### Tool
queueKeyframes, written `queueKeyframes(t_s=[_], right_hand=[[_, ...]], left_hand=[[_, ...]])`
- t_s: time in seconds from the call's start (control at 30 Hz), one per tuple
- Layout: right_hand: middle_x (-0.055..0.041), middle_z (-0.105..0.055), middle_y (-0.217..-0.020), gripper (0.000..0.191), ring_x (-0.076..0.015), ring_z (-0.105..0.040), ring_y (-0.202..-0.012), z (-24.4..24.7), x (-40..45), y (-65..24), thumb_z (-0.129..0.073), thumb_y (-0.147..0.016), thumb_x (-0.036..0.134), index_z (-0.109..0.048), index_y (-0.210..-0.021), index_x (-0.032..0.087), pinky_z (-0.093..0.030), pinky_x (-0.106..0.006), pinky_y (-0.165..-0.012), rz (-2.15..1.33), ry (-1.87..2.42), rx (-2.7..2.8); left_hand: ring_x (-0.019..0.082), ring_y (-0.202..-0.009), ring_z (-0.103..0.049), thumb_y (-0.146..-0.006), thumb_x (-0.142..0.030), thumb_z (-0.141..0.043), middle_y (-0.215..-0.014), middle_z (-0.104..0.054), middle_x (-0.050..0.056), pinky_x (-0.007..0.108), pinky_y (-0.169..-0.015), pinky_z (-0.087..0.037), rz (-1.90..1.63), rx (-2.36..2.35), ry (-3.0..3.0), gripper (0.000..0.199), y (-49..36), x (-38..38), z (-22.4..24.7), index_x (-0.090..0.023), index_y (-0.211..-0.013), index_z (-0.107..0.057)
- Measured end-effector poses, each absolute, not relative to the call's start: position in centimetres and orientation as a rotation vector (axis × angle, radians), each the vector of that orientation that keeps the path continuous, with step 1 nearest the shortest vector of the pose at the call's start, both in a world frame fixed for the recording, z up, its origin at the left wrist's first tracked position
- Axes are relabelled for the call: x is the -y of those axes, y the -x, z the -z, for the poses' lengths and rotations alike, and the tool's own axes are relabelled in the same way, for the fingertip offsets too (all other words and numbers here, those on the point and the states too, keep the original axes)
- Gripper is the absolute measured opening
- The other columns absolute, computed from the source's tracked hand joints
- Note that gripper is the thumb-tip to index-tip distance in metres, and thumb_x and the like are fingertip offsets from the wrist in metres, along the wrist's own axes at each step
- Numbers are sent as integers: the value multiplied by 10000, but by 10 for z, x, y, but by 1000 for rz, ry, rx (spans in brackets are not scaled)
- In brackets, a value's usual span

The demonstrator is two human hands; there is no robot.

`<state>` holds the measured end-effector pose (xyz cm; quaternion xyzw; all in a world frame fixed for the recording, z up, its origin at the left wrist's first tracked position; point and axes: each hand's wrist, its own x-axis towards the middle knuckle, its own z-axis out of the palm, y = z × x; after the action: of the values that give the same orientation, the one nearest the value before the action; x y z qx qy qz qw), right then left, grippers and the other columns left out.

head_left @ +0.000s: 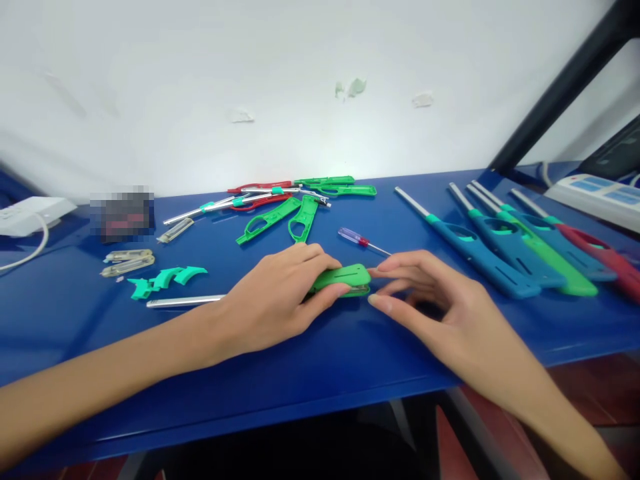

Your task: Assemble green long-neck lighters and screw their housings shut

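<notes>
My left hand (280, 293) is wrapped round the green handle (345, 277) of a long-nosed gas lighter, thumb in front and fingers over the top. The handle's two halves show a gap at the right end. A metal tube (185, 302) emerges left of my wrist, apparently the same lighter's nose. My right hand (435, 293) is at the handle's right end, fingers bent and apart from the thumb, tips beside or just touching it. Behind the hands lies a small screwdriver (357, 237) with a purple clear handle.
Finished-looking lighters (480, 260) in blue, green and red lie at right. Green handle shells (270, 220), red shells (270, 201) and metal tubes lie at the back. Left are teal trigger pieces (167, 277) and clear fuel tanks (127, 261). White power strips flank the blue table (300, 387).
</notes>
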<state>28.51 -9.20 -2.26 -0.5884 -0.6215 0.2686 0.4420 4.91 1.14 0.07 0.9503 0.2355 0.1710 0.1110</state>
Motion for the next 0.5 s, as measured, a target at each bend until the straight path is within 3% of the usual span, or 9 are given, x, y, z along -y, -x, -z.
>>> queueKeyframes(t_s=[0.5], right_hand=[[81, -746, -997, 397, -121, -744, -771, 15, 100, -278, -927, -829, 338, -663, -1125, 361, -615, -195, -655, -664, 1176, 1426]], left_hand=[[146, -847, -609, -1083, -339, -568, -967, -670, -6, 288, -749, -478, -607, -566, -2632, 192, -51, 9, -33, -206, -1177, -670]])
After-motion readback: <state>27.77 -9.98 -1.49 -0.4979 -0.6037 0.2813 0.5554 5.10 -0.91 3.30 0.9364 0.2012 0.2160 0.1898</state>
